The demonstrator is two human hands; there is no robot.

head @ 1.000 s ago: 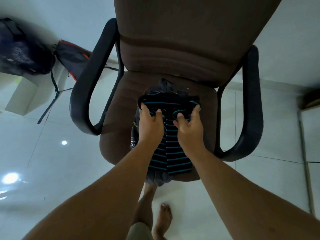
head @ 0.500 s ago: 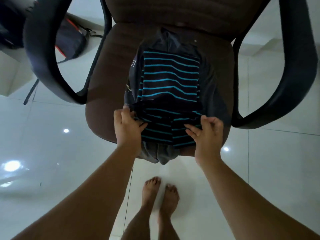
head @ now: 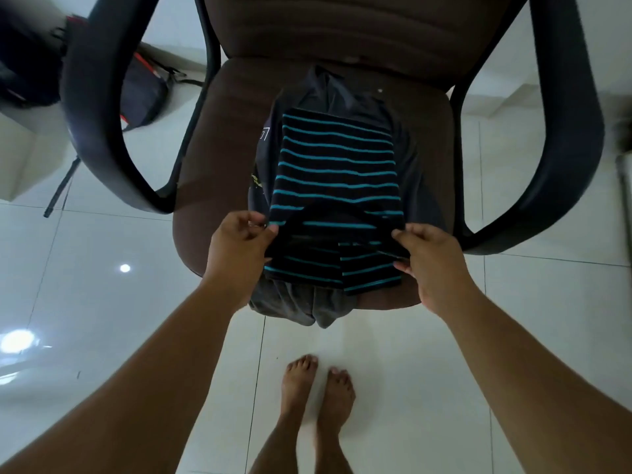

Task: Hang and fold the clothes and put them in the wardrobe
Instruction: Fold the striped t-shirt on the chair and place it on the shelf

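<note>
The striped shirt (head: 337, 172) lies on darker clothes (head: 301, 304) on the chair (head: 219, 159) seat, and the left hand (head: 239, 248) and right hand (head: 434, 258) each pinch one near corner, probably to fold it evenly.

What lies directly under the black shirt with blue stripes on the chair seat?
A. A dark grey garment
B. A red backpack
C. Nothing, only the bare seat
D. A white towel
A: a dark grey garment shows around the striped shirt on three sides and hangs over the front edge of the chair seat.
</note>
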